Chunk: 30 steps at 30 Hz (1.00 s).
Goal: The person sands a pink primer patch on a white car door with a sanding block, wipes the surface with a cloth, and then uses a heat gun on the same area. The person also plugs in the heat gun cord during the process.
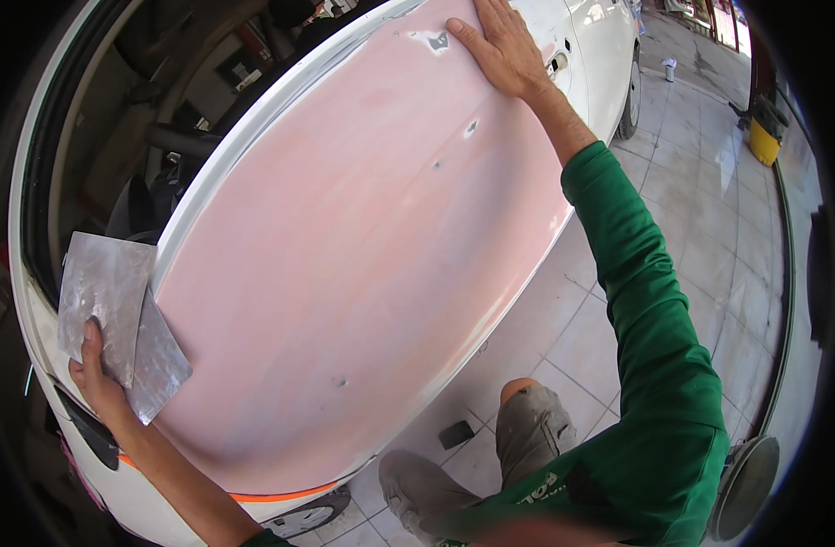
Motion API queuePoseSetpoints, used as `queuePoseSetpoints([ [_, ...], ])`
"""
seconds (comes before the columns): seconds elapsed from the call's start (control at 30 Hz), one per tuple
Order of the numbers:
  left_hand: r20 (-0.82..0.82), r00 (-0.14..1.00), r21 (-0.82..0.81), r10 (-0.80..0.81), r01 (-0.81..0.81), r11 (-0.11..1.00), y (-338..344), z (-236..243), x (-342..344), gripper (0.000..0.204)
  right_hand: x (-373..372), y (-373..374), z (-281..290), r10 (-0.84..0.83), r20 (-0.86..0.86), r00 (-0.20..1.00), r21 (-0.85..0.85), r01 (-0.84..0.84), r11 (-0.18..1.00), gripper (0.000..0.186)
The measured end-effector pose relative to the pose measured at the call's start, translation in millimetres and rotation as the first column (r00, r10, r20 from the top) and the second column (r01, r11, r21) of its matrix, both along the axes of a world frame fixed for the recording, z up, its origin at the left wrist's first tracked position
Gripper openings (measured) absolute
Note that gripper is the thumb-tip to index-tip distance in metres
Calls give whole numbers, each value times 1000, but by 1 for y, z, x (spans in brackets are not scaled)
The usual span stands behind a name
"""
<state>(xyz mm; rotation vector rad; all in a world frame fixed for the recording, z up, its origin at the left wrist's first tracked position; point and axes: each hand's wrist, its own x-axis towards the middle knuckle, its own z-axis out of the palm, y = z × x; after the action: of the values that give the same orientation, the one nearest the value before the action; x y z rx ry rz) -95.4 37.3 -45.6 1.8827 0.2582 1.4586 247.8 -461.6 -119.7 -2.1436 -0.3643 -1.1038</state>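
Observation:
A white car's door panel (345, 246) fills the middle, covered in smooth pinkish body filler. Small bare grey spots show in it near the upper end, along the middle and low down. My right hand (504, 47) lies flat on the panel's far upper part, fingers stretched and thumb apart, beside a larger bare patch (438, 42). At the left, my left hand (100, 378) grips two thin metal filler spreaders (108, 296), fanned so that one overlaps the other. They are held over the door's window-side edge; the fingers behind them are hidden.
The open window (162, 128) shows the dark car interior on the left. Orange tape (285, 495) runs along the panel's lower edge, above a wheel (308, 518). On the tiled floor lie a dark block (455, 435) near my legs, and farther off a yellow bucket (767, 137) and a small can (669, 68).

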Motion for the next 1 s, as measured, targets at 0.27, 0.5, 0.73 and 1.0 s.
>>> queuePoseSetpoints([
  [0.27, 34, 999, -56, 2, 0, 998, -8, -2, 5, 72, 95, -90, 18, -67, -126, 990, 316, 104, 943, 91],
  [0.5, 63, 997, -108, 47, -40, 993, -5, -3, 8, 76, -5, 23, -31, -108, 55, 993, 80, 104, 991, 86],
  [0.73, 27, 994, -55, 106, -104, 993, 20, 2, -2, 78, -77, 91, -53, 270, 502, 822, -429, -34, 903, 100],
  [1.0, 72, 990, 465, 121, -141, 874, 46, 5, 4, 52, 58, -42, 5, -18, 124, 992, 181, -5, 984, 84],
])
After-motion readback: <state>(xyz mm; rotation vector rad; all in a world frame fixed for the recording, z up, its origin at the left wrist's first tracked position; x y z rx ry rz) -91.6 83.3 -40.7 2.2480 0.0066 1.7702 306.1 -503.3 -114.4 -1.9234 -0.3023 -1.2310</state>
